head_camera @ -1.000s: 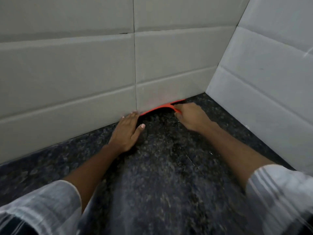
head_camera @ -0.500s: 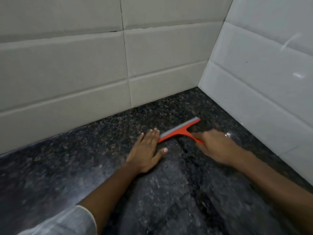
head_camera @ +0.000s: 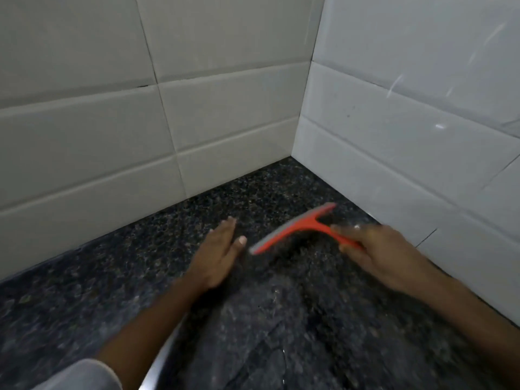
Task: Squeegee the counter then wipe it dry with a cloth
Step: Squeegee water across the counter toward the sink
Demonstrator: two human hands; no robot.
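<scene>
An orange squeegee (head_camera: 298, 228) with a grey blade is over the dark speckled granite counter (head_camera: 84, 280), near the corner of the tiled walls. My right hand (head_camera: 377, 256) grips its handle from the right, and the blade runs diagonally from lower left to upper right. The squeegee is blurred, and I cannot tell whether the blade touches the stone. My left hand (head_camera: 219, 254) lies flat on the counter, fingers together, just left of the blade's near end and apart from it. No cloth is in view.
White tiled walls rise behind (head_camera: 197, 108) and to the right (head_camera: 408, 122), meeting in a corner at the back. A shiny metal edge (head_camera: 157, 361) shows at the bottom, beside my left forearm. The counter stretches off to the left.
The squeegee came away from the back wall toward me across the counter, and both hands drew back with it. Now the blade's near end is apart from my left hand.
</scene>
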